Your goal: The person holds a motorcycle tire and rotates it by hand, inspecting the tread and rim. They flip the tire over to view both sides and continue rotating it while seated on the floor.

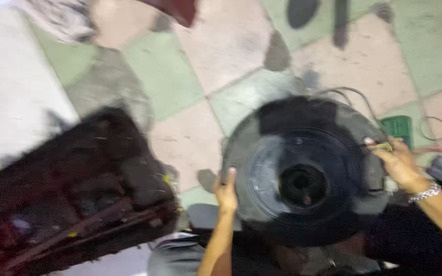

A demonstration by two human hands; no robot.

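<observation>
A large round black part point(303, 174), dish-shaped with a dark hole in its middle, sits low in the view over the person's lap, above a floor point(190, 71) of pale pink and green tiles. The left hand point(226, 191) lies flat against its left rim, fingers point(230, 176) together and pointing up along the edge. The right hand point(397, 161) is at the right rim, its fingers point(372, 143) closed on a small yellowish piece point(384, 147) at the edge; a metal bracelet point(424, 193) circles that wrist. The picture is blurred, so finer detail of the grip cannot be told. Thin dark wires point(356, 94) curl up from the top right of the part, and a small green box point(397, 128) lies on the floor just beyond the right hand, with more loose wire beside it. To the left, near but apart from the round part, lies a bulky black and dark red heap of greasy parts point(72, 194), which closes off that side. The floor above the part, toward the top middle, is open tile with dark stains point(277, 53).
</observation>
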